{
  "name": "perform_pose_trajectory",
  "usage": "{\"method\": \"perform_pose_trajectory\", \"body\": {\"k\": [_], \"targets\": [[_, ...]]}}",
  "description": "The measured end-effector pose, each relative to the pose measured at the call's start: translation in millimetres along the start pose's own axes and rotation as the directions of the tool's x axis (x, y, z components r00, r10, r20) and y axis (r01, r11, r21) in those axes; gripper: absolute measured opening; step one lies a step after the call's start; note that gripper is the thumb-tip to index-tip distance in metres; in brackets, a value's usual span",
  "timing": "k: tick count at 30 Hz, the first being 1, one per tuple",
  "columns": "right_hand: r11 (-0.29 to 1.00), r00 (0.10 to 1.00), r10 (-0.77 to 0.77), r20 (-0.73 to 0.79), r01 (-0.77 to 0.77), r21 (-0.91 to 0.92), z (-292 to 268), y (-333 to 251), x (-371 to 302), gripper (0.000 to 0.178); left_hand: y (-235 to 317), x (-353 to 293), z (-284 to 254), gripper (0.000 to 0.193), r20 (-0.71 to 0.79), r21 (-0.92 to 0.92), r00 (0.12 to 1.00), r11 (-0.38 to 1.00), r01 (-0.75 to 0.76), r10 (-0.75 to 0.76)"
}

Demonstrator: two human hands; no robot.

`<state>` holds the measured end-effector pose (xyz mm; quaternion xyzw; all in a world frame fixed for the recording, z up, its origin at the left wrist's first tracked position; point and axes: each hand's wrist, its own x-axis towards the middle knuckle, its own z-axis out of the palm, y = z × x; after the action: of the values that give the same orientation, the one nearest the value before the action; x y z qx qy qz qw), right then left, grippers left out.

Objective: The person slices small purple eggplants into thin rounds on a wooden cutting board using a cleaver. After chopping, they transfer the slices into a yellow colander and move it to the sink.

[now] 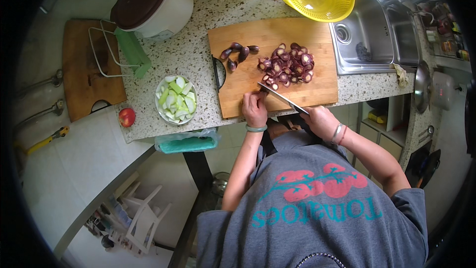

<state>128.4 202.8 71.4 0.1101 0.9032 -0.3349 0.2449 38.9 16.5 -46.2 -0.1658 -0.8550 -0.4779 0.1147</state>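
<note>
A grey shirt (312, 218) is seen foremost in the head view. A knife (278, 97) is clamped in the right grip (321, 121); a dark purple piece (264, 90) is pinched by the left grip (255, 109) on the wooden board (297, 32), beside purple slices (303, 60).

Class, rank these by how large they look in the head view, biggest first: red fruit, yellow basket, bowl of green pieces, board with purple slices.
1. Board
2. Yellow basket
3. Bowl
4. Red fruit

No two look alike in size here.
</note>
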Motion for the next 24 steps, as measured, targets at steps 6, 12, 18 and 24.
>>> {"method": "perform_pose_trajectory", "body": {"k": [6,12,18,24], "targets": [[1.0,0.999,-0.026,-0.025,0.027,0.016,13,17,7,0.025,-2,-2,-1,0.011,0.032,0.015,0.999,1.0,0.017,-0.018],[0.997,0.996,0.045,0.073,-0.05,0.059,-13,17,-18,0.019,2,2,-1,0.013,-0.011,-0.049,1.0,0.999,0.008,-0.009],[0.995,1.0,0.018,-0.009,-0.017,0.101,-16,1,-14,0.02,3,0,-2,0.01,0.001,-0.017,1.0,1.0,0.017,-0.017],[0.999,0.999,0.027,0.036,-0.028,0.024,-19,0,-14,0.021,4,0,-2,0.011,0.018,-0.029,0.998,0.998,0.054,-0.053]]}}
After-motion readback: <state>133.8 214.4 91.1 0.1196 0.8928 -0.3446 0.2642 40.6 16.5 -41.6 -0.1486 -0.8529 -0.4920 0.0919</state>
